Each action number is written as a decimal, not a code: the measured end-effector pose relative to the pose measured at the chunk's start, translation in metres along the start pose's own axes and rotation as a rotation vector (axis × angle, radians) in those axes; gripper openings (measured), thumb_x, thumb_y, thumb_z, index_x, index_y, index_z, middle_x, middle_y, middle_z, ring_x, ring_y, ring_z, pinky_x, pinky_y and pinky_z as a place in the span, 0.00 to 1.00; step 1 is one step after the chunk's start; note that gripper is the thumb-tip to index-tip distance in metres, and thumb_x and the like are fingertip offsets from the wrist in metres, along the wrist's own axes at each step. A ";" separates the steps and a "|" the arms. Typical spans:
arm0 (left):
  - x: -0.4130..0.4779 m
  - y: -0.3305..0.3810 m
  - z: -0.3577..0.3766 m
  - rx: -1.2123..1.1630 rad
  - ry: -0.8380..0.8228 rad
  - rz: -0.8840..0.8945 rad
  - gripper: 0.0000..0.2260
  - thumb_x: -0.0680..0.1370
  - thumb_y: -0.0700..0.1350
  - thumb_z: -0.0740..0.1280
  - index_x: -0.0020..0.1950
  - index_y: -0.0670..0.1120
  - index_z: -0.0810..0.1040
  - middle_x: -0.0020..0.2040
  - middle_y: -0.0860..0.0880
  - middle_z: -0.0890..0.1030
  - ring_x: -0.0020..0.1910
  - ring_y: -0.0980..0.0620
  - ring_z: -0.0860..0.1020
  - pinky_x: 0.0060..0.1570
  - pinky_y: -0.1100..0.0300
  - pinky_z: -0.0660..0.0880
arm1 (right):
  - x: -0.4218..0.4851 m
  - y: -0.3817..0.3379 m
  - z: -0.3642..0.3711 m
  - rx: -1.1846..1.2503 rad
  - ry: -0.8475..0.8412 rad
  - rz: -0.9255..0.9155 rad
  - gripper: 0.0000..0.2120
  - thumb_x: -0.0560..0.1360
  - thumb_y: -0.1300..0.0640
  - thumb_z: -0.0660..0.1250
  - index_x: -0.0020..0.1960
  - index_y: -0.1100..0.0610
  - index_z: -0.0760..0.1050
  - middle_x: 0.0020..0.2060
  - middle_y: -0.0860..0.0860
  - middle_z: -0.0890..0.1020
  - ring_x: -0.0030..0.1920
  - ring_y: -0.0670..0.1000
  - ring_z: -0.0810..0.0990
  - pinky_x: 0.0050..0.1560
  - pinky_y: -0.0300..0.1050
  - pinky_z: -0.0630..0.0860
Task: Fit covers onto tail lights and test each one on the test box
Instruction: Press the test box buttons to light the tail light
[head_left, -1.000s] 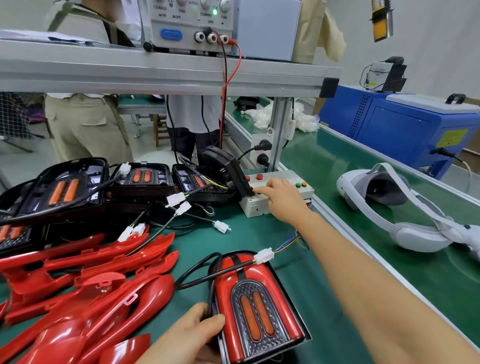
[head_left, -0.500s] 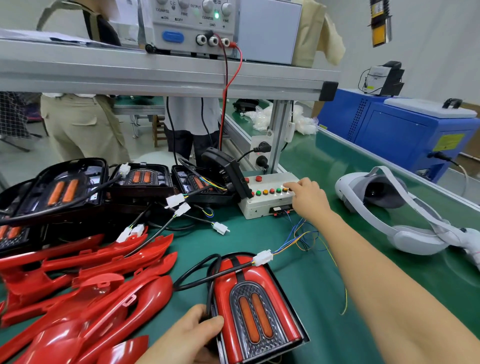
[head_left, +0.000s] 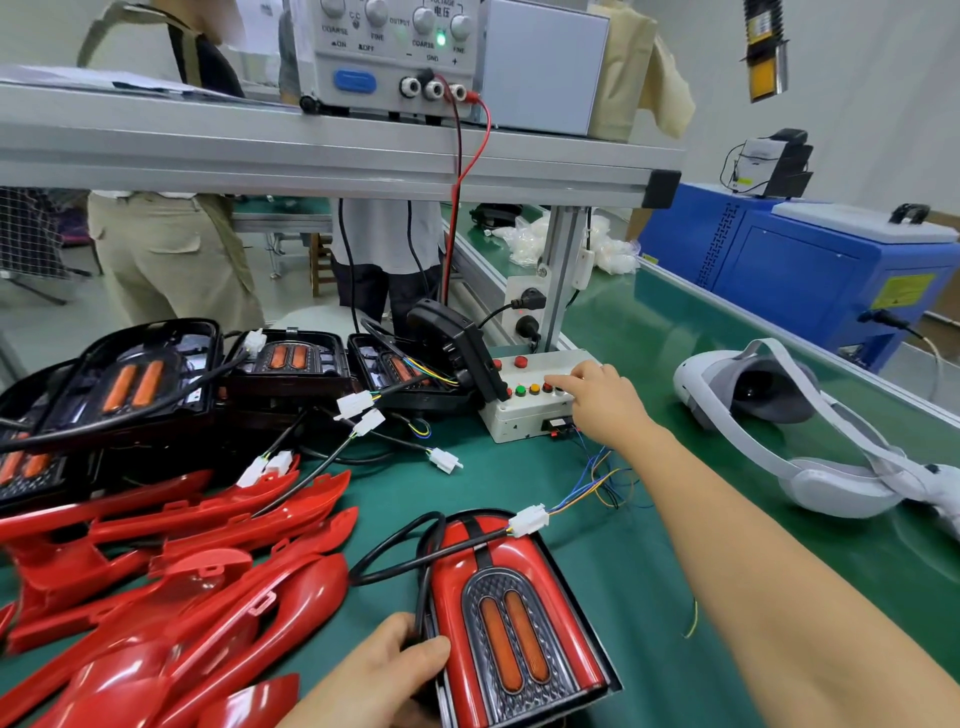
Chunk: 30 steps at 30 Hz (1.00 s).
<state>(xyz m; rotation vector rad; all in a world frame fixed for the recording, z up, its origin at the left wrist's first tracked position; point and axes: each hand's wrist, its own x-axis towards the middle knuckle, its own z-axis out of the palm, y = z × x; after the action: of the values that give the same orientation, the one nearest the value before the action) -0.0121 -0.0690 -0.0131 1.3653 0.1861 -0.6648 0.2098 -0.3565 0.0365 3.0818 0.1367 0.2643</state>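
While my right hand (head_left: 597, 400) reaches to the test box (head_left: 524, 418), forefinger (head_left: 569, 385) out on a front-row button and holding nothing, my left hand (head_left: 384, 670) grips the near edge of the covered tail light (head_left: 550, 587) lying on the counter (head_left: 613, 597) in front of me. If I tug the light, its white connector (head_left: 527, 519) could part and give a false fail. My forefinger hides which button I touch, and I cannot tell whether the lamp strips (head_left: 514, 644) are lit
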 end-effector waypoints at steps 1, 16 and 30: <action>-0.001 0.001 0.001 -0.004 0.003 -0.001 0.10 0.77 0.38 0.65 0.57 0.38 0.75 0.48 0.36 0.83 0.46 0.41 0.83 0.43 0.55 0.78 | 0.000 0.000 0.000 0.004 0.005 0.000 0.29 0.77 0.63 0.54 0.73 0.41 0.64 0.65 0.51 0.70 0.63 0.56 0.67 0.59 0.49 0.67; -0.007 0.005 0.002 0.101 0.035 -0.012 0.22 0.65 0.51 0.77 0.55 0.43 0.79 0.50 0.39 0.83 0.54 0.42 0.81 0.66 0.43 0.68 | 0.003 -0.009 0.000 -0.016 0.000 -0.092 0.29 0.76 0.65 0.56 0.71 0.39 0.67 0.60 0.50 0.71 0.59 0.55 0.68 0.52 0.46 0.64; -0.004 0.003 0.003 0.109 0.032 0.006 0.24 0.63 0.52 0.73 0.56 0.43 0.78 0.48 0.41 0.84 0.52 0.43 0.82 0.65 0.46 0.70 | 0.003 0.009 0.001 0.052 0.007 -0.016 0.29 0.77 0.64 0.54 0.73 0.42 0.66 0.66 0.51 0.70 0.63 0.57 0.67 0.59 0.49 0.67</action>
<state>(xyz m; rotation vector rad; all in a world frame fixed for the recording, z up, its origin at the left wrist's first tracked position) -0.0140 -0.0703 -0.0082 1.4808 0.1736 -0.6564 0.2134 -0.3652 0.0366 3.1300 0.1704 0.2752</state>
